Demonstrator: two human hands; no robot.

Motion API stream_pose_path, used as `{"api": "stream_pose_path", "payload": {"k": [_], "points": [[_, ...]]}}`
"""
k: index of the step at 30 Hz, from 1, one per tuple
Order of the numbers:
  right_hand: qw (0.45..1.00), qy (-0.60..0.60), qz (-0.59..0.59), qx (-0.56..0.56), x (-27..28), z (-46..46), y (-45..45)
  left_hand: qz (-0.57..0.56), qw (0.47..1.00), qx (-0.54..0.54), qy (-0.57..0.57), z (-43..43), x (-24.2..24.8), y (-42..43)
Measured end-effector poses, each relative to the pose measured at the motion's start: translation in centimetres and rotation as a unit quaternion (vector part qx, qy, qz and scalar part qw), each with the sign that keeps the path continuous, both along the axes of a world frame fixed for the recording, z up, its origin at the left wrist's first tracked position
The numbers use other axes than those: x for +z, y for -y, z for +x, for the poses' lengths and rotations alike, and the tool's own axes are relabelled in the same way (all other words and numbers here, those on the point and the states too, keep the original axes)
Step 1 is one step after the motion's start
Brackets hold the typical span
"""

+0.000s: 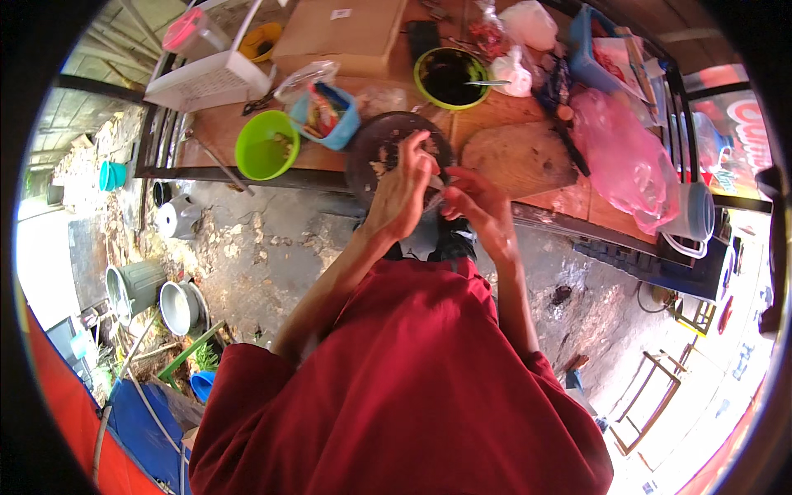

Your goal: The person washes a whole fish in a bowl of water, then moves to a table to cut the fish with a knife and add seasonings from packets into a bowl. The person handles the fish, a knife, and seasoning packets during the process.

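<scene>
My left hand is raised over the near edge of a dark round stone mortar dish, fingers pointing away from me. Bits of pale food lie on the dish. My right hand faces it, thumb and fingertips pinched on a small piece of clear plastic. This plastic spans the gap between both hands; the left hand's hold on it is partly hidden. Right of the dish lies a worn wooden cutting board. Beyond the dish stands a green-rimmed bowl of dark sauce with a spoon in it.
On the wooden table stand a lime green bowl, a light blue container of packets and a cardboard box. A pink plastic bag and a blue basket occupy the right side. A knife overlaps the cutting board.
</scene>
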State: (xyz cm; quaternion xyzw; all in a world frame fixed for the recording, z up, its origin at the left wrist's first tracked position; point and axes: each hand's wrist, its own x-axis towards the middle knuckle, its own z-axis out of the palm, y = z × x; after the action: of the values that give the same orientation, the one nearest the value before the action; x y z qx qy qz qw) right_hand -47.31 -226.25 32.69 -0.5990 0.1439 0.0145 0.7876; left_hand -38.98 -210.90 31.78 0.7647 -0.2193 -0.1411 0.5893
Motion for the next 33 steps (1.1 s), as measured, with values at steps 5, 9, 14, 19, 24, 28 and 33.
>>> {"api": "stream_pose_path", "payload": {"k": [5, 9, 14, 19, 24, 28, 33], "points": [[1.0, -0.002, -0.011, 0.004, -1.8, -1.3, 8.3, 0.038, 0.999, -0.013, 0.001, -2.4, -0.3, 8.8], [0.992, -0.1, 0.047, 0.061, -3.0, -2.9, 15.8, 0.083, 0.996, 0.014, 0.038, -4.3, -1.9, 15.4], [0.993, -0.073, 0.046, 0.083, -5.6, -3.1, 21.2, 0.025, 0.997, 0.038, -0.059, -4.6, -5.4, 20.3], [0.998, -0.021, -0.038, 0.051, -8.3, -2.2, 23.7, -0.065, 0.924, -0.002, -0.377, -3.7, -7.5, 19.5], [0.984, 0.025, -0.169, 0.057, -9.7, -1.5, 24.2, -0.003, 0.945, 0.001, -0.326, -3.4, -7.9, 20.0], [0.972, 0.066, -0.22, 0.05, -9.9, -0.9, 23.8, 0.105, 0.958, -0.004, -0.268, -2.5, -8.0, 20.6], [0.964, 0.103, -0.245, 0.023, -10.5, -0.8, 23.1, 0.007, 0.929, -0.027, -0.369, -2.2, -8.3, 21.3]]}}
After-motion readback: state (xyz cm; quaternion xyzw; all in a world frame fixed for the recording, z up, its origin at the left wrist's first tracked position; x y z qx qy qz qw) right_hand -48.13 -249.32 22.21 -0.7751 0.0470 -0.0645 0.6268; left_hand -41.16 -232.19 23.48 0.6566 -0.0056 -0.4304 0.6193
